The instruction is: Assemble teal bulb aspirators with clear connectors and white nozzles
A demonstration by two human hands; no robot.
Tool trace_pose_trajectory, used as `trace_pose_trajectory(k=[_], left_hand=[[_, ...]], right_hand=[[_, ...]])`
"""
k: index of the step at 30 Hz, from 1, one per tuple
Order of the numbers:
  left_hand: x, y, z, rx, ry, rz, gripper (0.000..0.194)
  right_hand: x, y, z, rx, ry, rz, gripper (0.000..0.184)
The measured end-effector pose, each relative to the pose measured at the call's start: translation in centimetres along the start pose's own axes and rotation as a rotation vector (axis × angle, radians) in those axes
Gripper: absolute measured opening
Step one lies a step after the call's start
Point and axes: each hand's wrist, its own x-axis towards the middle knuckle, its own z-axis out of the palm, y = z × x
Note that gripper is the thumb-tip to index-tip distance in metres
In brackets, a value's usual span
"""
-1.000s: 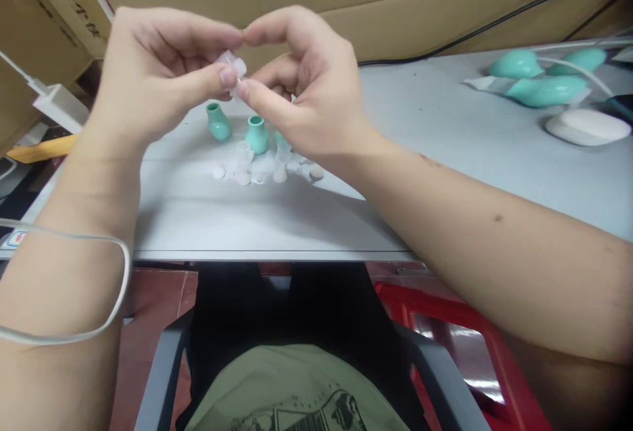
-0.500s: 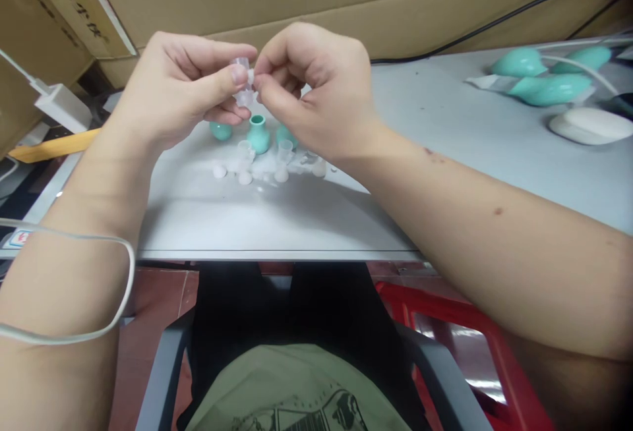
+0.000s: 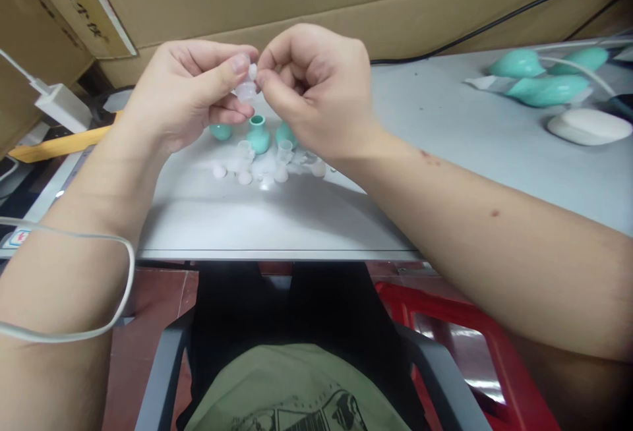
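I'm pinching the clear plastic piece (image 3: 246,93) at eleven o'clock in my left hand (image 3: 190,88), presumably steadying it for my right hand (image 3: 321,91), whose curled fingertips are meeting its side (gripping or not, I can't tell); a teal pot (image 3: 258,138) is standing toward six.

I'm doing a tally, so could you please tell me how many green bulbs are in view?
6: three green bulbs near the fingers, three at the right of the table; others may be hidden.

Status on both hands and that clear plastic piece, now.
Left hand holding clear plastic piece. Right hand close beside it, grip unclear. One green bulb partly hidden by right hand.
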Motion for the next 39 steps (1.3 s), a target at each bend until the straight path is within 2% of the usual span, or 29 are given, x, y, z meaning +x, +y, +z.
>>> trace_pose_trajectory(k=[3,6,10,13,18,23,27,35,39], left_hand=[[0.2,-0.2,-0.7,0.043,-0.002,-0.02,0.021],[0.1,-0.1,-1.0,0.042,0.013,-0.083,0.029],[-0.2,0.4,-0.3,-0.002,0.03,-0.119,0.016],[-0.1,0.8,0.2,-0.029,0.038,-0.134,0.02],[0.3,1.0,0.2,-0.004,0.007,-0.244,0.03],[0.2,0.7,-0.5,-0.027,-0.027,-0.213,0.018],[0.1,0.8,-1.1,-0.01,-0.1,-0.227,0.021],[-0.2,1.3,-1.7,0.085,-0.188,-0.251,0.041],[-0.1,1.2,-1.9,0.037,-0.186,-0.227,0.041]], right_hand=[[0.0,0.2,0.3,0.047,0.039,-0.086,0.02],[0.2,0.2,0.5,0.082,0.002,-0.08,0.02],[0.2,0.5,0.8,0.093,0.002,-0.088,0.021],[0.1,1.2,1.0,0.021,-0.033,-0.093,0.025],[0.3,1.0,0.9,-0.155,-0.139,0.011,0.037],[0.8,-0.9,-0.1,-0.218,-0.228,0.105,0.031],[1.1,-1.7,-0.8,-0.25,-0.306,0.149,0.029],[0.9,-1.1,-1.1,-0.038,-0.374,0.135,0.027],[0.6,-0.8,-1.3,0.063,-0.281,0.061,0.023]])
